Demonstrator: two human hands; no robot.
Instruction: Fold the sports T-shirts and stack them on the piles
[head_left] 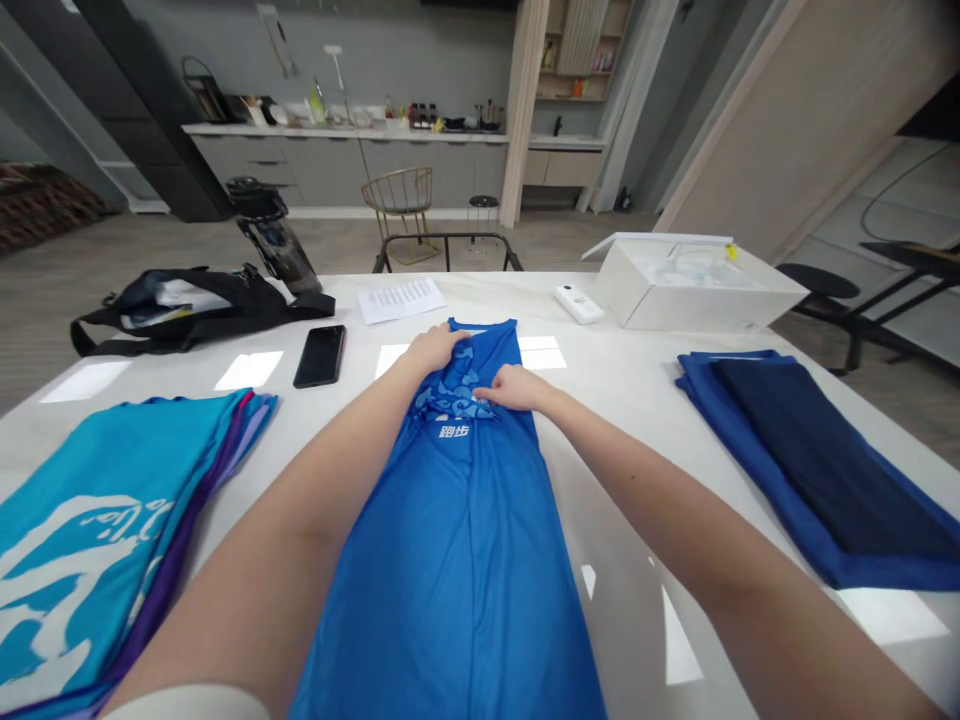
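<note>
Head camera: left hand [436, 348] and right hand [519, 388] curled on blue garment [457, 530], grip unclear.

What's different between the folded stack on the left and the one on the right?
The left stack is turquoise on top with big white lettering; the right stack has plain dark navy on top. Purple shows beneath the left stack's top, blue beneath the right's. Both are folded cloth on the table.
</note>
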